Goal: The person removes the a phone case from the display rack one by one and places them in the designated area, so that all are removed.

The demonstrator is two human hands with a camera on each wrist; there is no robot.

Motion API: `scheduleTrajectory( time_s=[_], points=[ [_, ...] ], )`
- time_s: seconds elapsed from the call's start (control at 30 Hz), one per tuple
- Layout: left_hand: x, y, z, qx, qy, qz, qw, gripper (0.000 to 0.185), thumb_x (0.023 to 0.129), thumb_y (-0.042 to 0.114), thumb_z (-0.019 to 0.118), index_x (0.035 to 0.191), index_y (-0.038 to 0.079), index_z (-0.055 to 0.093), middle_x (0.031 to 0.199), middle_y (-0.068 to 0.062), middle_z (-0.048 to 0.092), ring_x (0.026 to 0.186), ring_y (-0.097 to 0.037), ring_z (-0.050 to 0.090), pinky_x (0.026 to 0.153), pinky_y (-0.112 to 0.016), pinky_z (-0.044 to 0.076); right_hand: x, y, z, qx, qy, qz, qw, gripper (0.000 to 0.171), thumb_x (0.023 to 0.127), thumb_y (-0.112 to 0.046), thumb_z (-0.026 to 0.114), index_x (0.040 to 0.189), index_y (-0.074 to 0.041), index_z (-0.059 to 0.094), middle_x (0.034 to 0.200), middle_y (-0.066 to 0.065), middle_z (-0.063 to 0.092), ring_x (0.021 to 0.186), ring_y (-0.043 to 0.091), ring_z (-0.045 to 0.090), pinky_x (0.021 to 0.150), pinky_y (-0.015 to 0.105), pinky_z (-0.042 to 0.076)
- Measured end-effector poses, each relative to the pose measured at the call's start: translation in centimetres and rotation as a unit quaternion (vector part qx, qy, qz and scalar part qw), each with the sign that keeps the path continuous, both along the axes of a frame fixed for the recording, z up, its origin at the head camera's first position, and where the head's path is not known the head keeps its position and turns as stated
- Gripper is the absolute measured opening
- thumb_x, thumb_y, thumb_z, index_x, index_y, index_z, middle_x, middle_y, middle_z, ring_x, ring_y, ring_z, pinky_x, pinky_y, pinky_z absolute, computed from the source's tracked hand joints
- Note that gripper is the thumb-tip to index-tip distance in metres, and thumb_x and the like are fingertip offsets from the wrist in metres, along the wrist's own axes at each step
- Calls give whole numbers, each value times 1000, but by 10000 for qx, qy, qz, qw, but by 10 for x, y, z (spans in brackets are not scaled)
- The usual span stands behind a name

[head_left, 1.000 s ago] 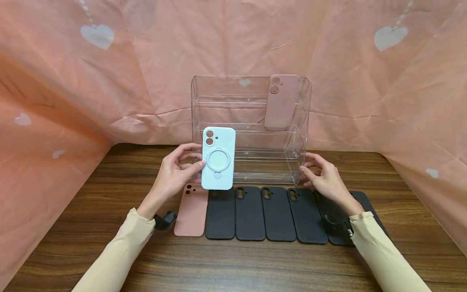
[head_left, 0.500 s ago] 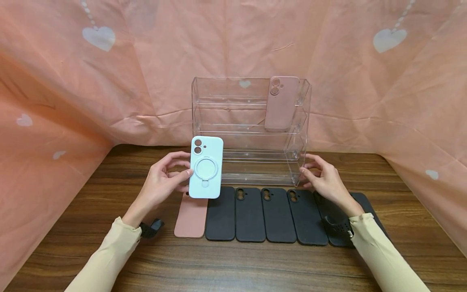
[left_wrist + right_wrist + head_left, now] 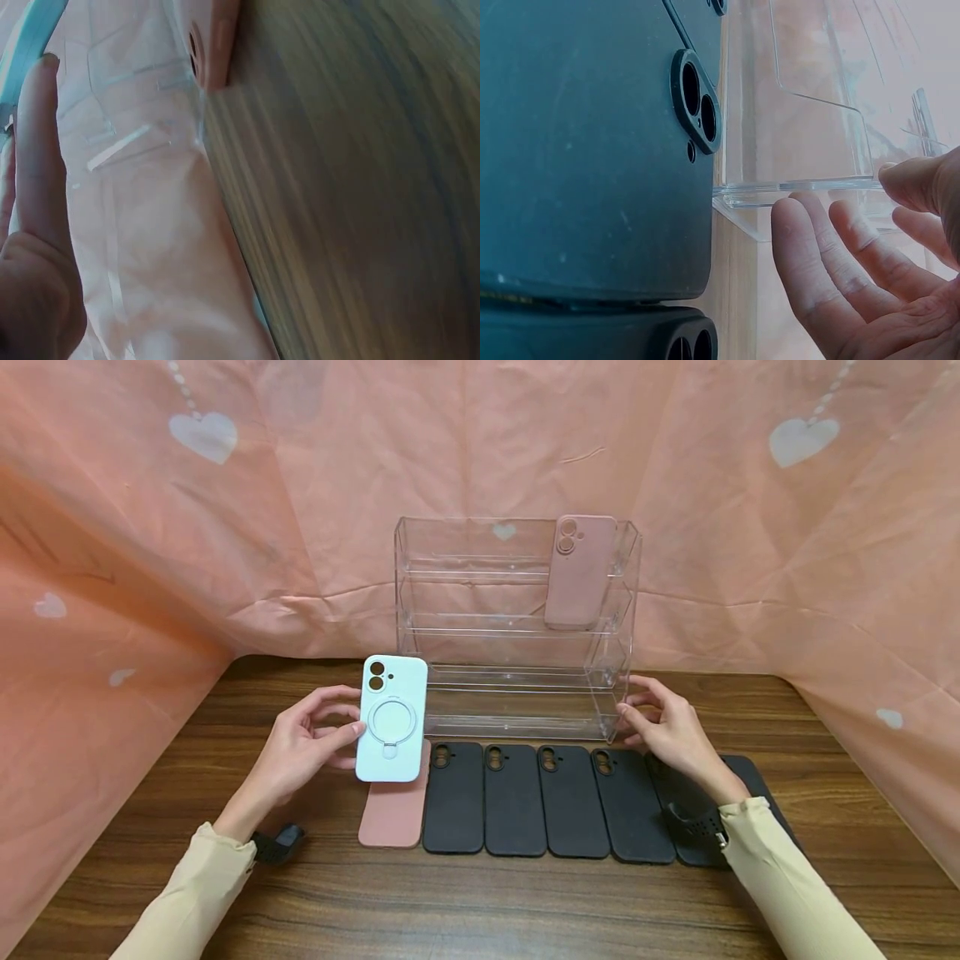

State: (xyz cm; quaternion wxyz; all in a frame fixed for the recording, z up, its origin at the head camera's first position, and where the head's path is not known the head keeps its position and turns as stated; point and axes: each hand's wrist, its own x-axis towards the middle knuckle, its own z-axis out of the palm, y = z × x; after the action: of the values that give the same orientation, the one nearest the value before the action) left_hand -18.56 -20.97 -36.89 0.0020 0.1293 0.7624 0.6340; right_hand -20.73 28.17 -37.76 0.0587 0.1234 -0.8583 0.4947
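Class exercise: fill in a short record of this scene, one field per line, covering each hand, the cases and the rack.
left hand: left hand holds the white case upright above the table
right hand: right hand rests against the rack's right front corner, fingers relaxed
on rack: one pink case standing on the upper shelf, right side
on table: a row of black cases, with another pink case at its left end
backdrop: pink cloth with white hearts
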Motion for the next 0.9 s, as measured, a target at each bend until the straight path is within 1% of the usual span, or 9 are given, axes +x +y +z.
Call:
scheduleTrajectory(
  time_s=[0.17,0.4,0.67,0.9],
  points=[
    [4,-15,-2,-192,-68,-58,9998,46,96,12,72,138,9,55,107,2,69,84,-14,76,63,-50,64,0,0,1,21,15,5,10000,48,101,-4,61,147,1,46,113,34,62,73,10,74,57,35,64],
    [7,-32,-5,-344,-198,-105,9992,46,97,13,71,139,9,53,106,3,70,85,-13,74,63,-48,64,0,-1,2,32,4,4,10000,49,101,-4,61,147,1,45,113,34,61,73,10,74,57,35,64],
    [10,-49,-12,-409,-505,-88,9978,47,97,15,71,140,12,52,107,4,70,87,-15,76,64,-48,65,0,-1,2,40,-4,-8,10000,49,101,-4,61,147,0,45,113,34,62,72,10,73,57,35,64],
    [13,-66,-14,-726,-714,-96,9948,52,96,18,73,142,13,50,108,5,70,87,-15,75,65,-49,65,0,-1,1,25,2,-19,10000,49,101,-5,61,147,1,45,113,34,61,72,10,73,57,35,64]
  ],
)
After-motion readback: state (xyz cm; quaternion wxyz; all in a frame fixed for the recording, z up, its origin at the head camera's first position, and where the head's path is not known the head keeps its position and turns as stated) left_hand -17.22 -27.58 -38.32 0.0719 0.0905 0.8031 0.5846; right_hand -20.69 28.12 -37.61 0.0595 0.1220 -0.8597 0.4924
